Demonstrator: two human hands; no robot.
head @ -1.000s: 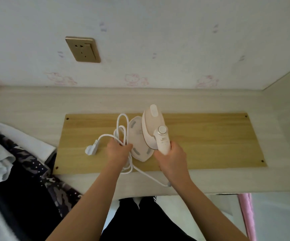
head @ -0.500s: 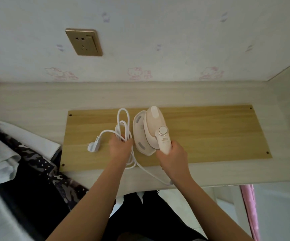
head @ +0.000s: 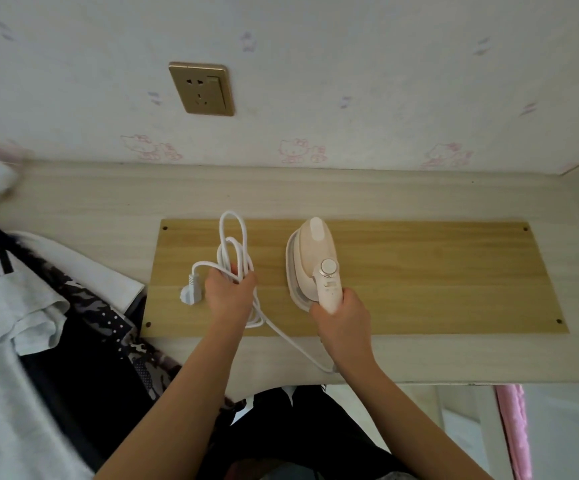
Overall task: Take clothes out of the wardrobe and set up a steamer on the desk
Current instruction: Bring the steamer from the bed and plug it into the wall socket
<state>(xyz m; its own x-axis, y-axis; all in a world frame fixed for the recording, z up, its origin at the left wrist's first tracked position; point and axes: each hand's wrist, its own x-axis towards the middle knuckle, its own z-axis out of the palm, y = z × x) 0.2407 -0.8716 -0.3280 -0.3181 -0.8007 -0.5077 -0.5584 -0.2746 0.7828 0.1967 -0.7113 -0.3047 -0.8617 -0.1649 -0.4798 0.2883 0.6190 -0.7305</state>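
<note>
Currently our right hand grips the steamer by its handle, the body standing on the wooden board just ahead of the knuckles. Our left hand holds the bundled white cord; loops stick out beyond the fingers, and the plug hangs just left of that hand. Board lies on the worktop. Clothes are piled well left of the left hand. Wall socket sits far beyond it.

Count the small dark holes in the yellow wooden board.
4, one near each corner: back left, back right, front left, front right. The hands and steamer may hide more.
</note>
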